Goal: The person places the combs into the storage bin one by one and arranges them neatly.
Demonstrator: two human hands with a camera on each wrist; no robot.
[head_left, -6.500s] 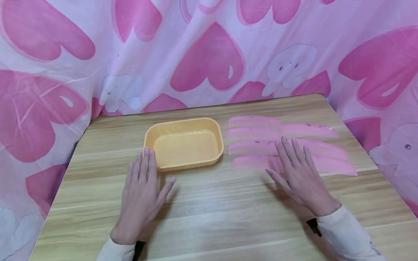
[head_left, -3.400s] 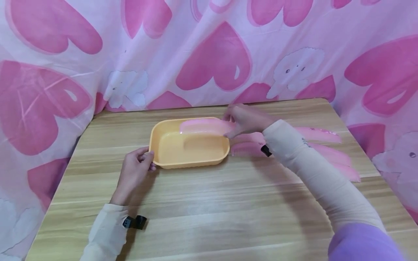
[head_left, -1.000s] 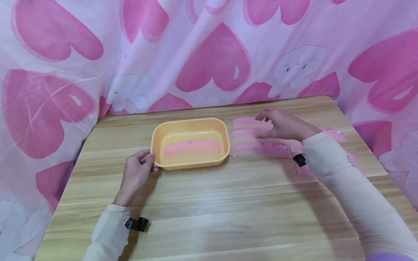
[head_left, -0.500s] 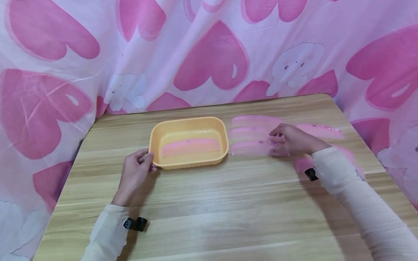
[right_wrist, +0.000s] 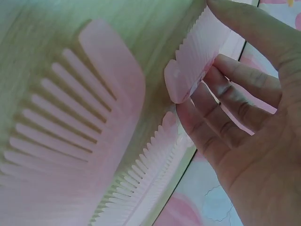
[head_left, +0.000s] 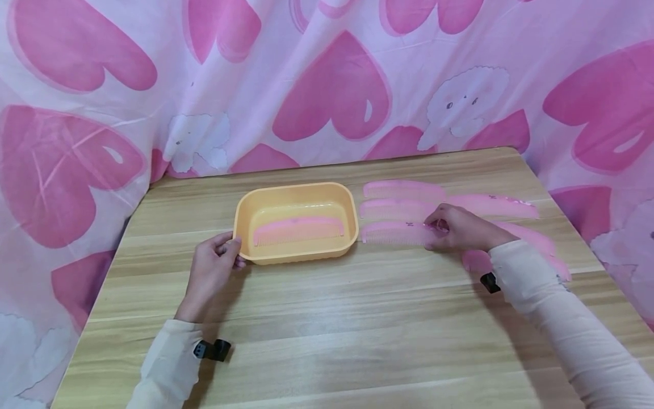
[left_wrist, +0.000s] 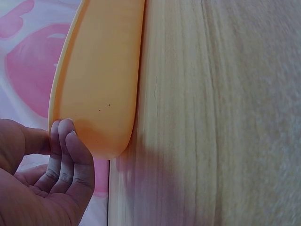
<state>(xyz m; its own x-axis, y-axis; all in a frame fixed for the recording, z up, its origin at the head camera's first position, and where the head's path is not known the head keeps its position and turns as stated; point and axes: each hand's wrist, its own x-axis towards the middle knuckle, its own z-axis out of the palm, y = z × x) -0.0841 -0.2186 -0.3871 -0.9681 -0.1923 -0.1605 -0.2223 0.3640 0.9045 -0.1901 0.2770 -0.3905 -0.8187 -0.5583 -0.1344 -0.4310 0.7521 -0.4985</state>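
My left hand [head_left: 212,270] grips the near left corner of a yellow plastic box [head_left: 301,258], thumb at the rim and fingers curled against the outer wall [left_wrist: 103,84]. Inside the box lies one pink comb [head_left: 301,232], teeth toward me. To the right of the box, my right hand [head_left: 462,227] pinches the right end of a pink comb [head_left: 385,233], the nearest of the left column. In the right wrist view, the fingertips lie along that comb's [right_wrist: 200,52] back, with the thumb on its toothed side.
Two more pink combs [head_left: 403,189] lie behind the pinched one. Further right are several others [head_left: 501,205], partly hidden by the right hand and sleeve. All rest on a wood-grain table [head_left: 327,329]. A pink heart-print curtain [head_left: 332,85] hangs behind the table's far edge.
Both hands first lay flat. Since then the left hand has taken hold of the box, and the right has put the front comb inside, returned rightward and pinched another comb.
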